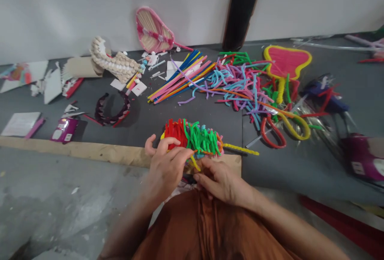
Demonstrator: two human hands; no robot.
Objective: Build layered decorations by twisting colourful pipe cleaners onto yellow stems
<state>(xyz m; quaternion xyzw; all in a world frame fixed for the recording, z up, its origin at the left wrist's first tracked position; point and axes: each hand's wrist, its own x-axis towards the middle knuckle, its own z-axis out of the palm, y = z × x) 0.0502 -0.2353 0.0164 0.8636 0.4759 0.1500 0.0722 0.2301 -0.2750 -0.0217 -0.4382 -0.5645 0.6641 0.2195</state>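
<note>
At the table's front edge lies a fan-shaped pipe-cleaner craft (207, 138), with upright rows of red and green pieces and a twisted yellow stem (243, 149) pointing right. My left hand (169, 158) is closed on its red end, fingers pressed over the near edge. A short yellow pipe cleaner (195, 164) sticks out from that edge toward me. Its tip sits between the thumb and index finger of my right hand (220, 180), which is closed; the other fingers are partly hidden.
Behind the craft are cut pipe cleaners (234, 80), long straight ones (180, 78) and a pink-and-yellow fan (286, 66). Red-and-yellow-handled scissors (273, 134) lie right. A phone (241, 16) and pink fan (154, 32) lean on the wall. Purple boxes (64, 130) and a dark headband (112, 110) are around.
</note>
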